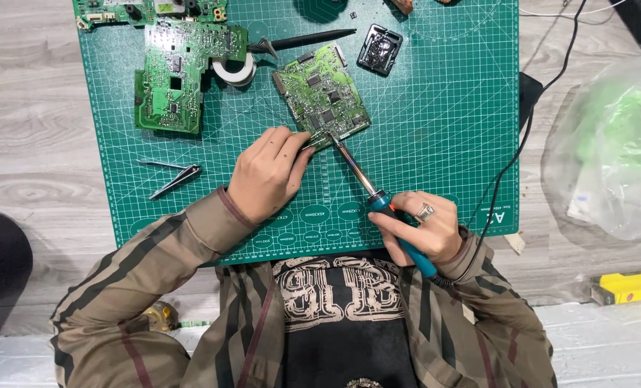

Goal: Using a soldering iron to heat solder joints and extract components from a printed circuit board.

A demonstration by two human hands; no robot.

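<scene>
Pale grey wood-grain floor (33,129) lying under a green gridded cutting mat (442,129); even light falling across it; clear plastic bag (611,151) sitting right, yellow block (629,285) lying lower right.
</scene>
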